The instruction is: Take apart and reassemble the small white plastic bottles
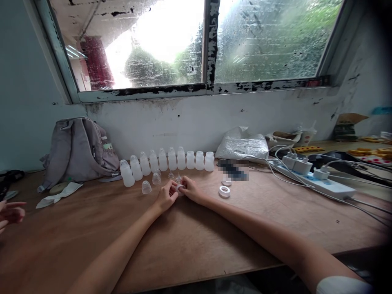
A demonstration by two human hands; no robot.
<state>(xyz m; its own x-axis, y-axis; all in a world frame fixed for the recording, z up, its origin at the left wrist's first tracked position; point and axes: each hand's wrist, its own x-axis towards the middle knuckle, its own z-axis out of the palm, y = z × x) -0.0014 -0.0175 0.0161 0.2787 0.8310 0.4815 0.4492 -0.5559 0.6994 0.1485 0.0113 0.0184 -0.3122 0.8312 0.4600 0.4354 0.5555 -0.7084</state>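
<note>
Head view, from my remote seat. Left hand (167, 196) and right hand (190, 190) meet over the wooden tabletop (190, 237), forearms reaching in from the near edge. Between them I see a white ring (180, 188), partly covered. Fingers of both hands are bent in and nearly closed, pinching it from either side; I cannot tell whether anything sits inside.

Just beyond the hands: 2 clear teats (170, 175), upright on the wood, the right-hand member of the pair nearly at the right fingertips. Left of these, clear domed caps (146, 188) stand loose.

Behind, a curved row of 10 frosted bottles (199, 161). I count 7 under clear domes, from the left end; the 3 at the right end have none. Right of the right hand, 2 loose rings (224, 192) lie close together, near a pixelated dark patch.

Farther right, a power strip (324, 185) with plugs and white cables. Far left, a grey backpack (73, 151) against the wall; another person's hand (11, 213) shows at the frame edge.
</note>
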